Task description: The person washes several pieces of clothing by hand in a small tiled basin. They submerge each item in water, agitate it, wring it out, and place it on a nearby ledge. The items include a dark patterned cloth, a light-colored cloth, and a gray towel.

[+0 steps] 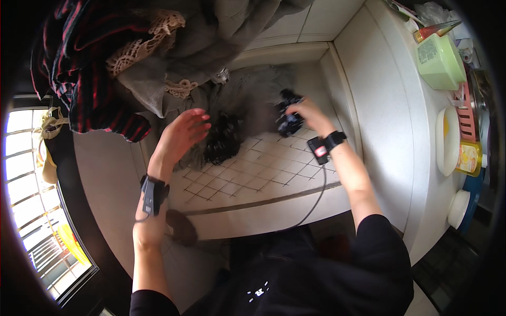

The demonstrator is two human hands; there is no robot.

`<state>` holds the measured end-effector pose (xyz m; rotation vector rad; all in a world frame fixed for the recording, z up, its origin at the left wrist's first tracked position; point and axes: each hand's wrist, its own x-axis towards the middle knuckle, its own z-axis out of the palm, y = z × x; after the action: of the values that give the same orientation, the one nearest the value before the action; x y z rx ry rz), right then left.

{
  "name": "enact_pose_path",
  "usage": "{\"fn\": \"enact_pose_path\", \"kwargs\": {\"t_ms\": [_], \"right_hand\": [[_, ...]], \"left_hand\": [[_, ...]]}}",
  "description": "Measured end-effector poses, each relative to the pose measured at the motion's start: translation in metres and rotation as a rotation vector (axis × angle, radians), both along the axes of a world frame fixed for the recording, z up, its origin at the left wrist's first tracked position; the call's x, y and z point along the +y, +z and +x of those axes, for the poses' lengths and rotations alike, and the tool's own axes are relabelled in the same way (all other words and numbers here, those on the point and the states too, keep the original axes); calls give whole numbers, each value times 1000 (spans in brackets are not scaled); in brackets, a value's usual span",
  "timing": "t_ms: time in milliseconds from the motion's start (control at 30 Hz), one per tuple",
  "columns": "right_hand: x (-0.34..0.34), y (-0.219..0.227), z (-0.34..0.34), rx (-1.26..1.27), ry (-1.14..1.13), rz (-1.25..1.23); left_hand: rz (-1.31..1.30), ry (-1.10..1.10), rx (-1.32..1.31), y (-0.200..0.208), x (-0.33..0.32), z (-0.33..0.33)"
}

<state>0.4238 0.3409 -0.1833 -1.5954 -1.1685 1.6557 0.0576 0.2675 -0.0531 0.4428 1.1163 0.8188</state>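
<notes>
My right hand [312,117] is closed on a bunch of shiny black crumpled material [289,124] that looks like a plastic bag, held over the tiled basin [263,168]. To the left, my left hand [185,132] is raised with its fingers stretched out and nothing in them. Beside its fingertips is a second black crumpled bundle [224,139], also like a plastic bag. A blurred grey sheer cloth or mesh [253,87] spreads behind both bundles. Each wrist wears a strapped black device.
Striped dark clothing [100,68] and lace-trimmed grey cloth [145,81] hang at upper left. A green container [440,60], a white dish [448,139] and a pink basket [466,113] stand on the right ledge. A barred window [42,210] is at far left.
</notes>
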Motion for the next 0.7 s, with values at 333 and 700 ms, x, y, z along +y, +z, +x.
{"fn": "enact_pose_path", "kwargs": {"t_ms": [333, 700], "right_hand": [[43, -6, 33, -1040, 375, 199], [67, -95, 23, -1068, 585, -20]], "left_hand": [[474, -1018, 1178, -163, 22, 101], [524, -1032, 1297, -230, 47, 178]]}}
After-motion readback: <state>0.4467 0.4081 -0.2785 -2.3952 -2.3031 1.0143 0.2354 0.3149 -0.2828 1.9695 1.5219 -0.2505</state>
